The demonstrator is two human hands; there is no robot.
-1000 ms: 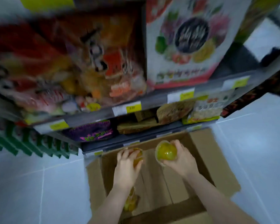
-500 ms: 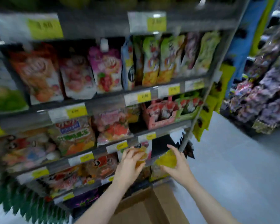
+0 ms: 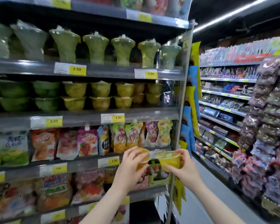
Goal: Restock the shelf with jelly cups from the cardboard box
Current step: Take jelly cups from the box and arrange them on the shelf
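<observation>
My left hand (image 3: 129,165) grips an orange-yellow jelly cup (image 3: 142,159) from above and the side. My right hand (image 3: 183,167) holds a second yellow jelly cup (image 3: 169,160), its clear lid tilted toward me. Both cups are raised side by side in front of the pouch shelf, at about chest height. Two tiers up, the jelly cup shelf (image 3: 152,113) carries stacked yellow and green jelly cups (image 3: 100,97) in rows two high. The cardboard box is out of view below.
Tall green cups (image 3: 122,50) fill the shelf above. Drink pouches (image 3: 131,136) stand behind my hands. Grey shelf edges with yellow 2.50 tags (image 3: 118,118) run across. A steel upright (image 3: 183,101) ends the rack; an aisle and snack shelves (image 3: 249,120) lie right.
I have risen from the box on the floor, and the view has swung up the shelves. Both hands have lifted their jelly cups from box level to the pouch shelf.
</observation>
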